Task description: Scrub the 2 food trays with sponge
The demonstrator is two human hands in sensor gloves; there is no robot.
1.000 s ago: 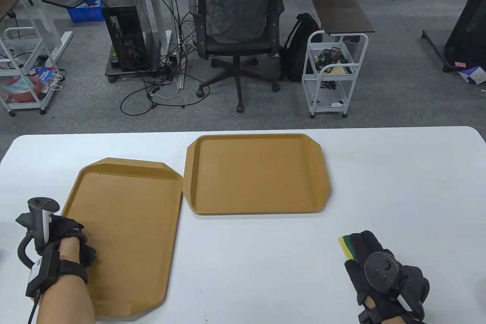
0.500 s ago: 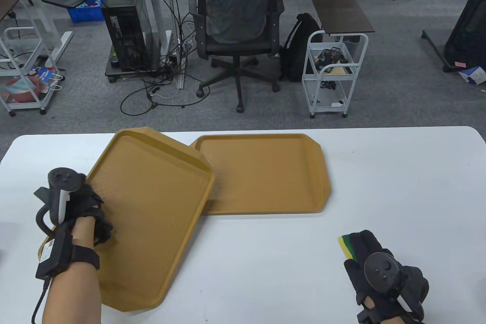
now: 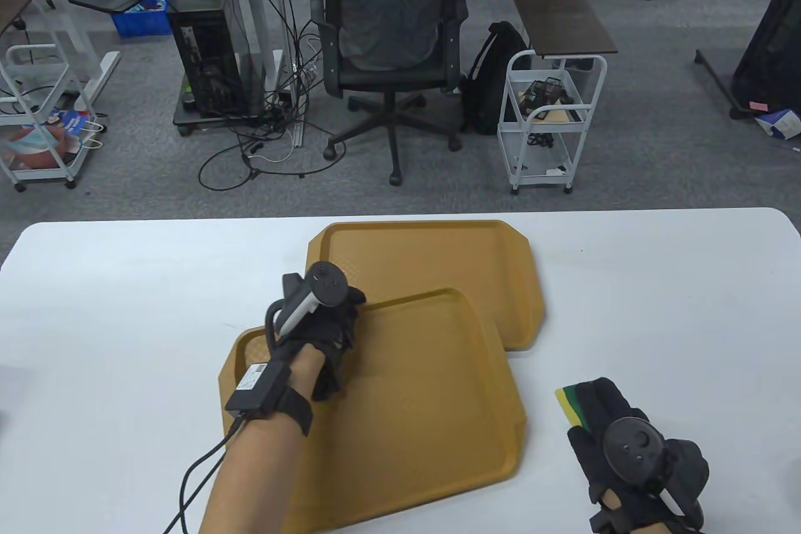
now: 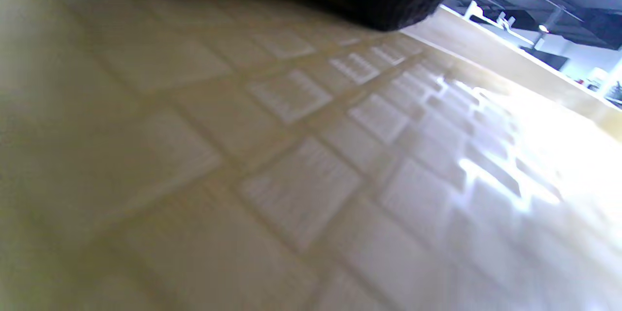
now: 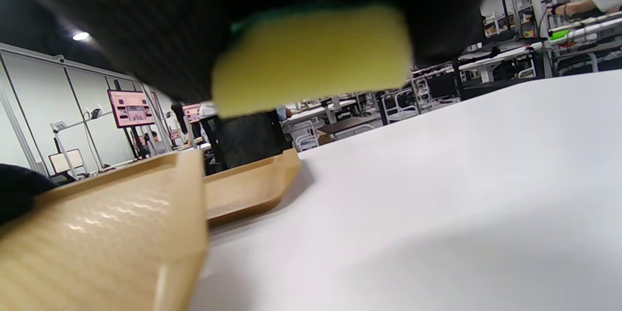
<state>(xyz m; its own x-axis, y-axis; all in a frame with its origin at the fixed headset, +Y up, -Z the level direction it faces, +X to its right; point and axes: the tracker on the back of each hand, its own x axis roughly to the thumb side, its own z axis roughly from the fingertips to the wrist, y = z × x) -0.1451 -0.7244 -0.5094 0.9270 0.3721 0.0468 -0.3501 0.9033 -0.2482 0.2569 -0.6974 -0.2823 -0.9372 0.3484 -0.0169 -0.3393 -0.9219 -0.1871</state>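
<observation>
Two tan food trays are on the white table (image 3: pixel 657 308). The far tray (image 3: pixel 438 258) lies flat at mid-table. The near tray (image 3: pixel 425 409) sits in front of it and overlaps its front edge. My left hand (image 3: pixel 335 340) grips the near tray's far-left rim, thumb on the inside. The left wrist view is filled by that tray's waffle surface (image 4: pixel 311 180) under a dark glove (image 4: pixel 379 0). My right hand (image 3: pixel 594 409) rests on the table at the right and holds a yellow-green sponge (image 3: pixel 569 405). The right wrist view shows the sponge (image 5: pixel 311 58) and both trays (image 5: pixel 97 243) at its left.
Beyond the table's far edge stand a black office chair (image 3: pixel 391 27), a white wire cart (image 3: pixel 551 121), a backpack (image 3: pixel 491 77) and a computer tower (image 3: pixel 209 58) with loose cables. White tabletop shows to the left of the trays and to the right of them.
My left hand lifted the near tray from the table's left side, swung it right and turned it; it now overlaps the far tray. The right hand and sponge stayed put.
</observation>
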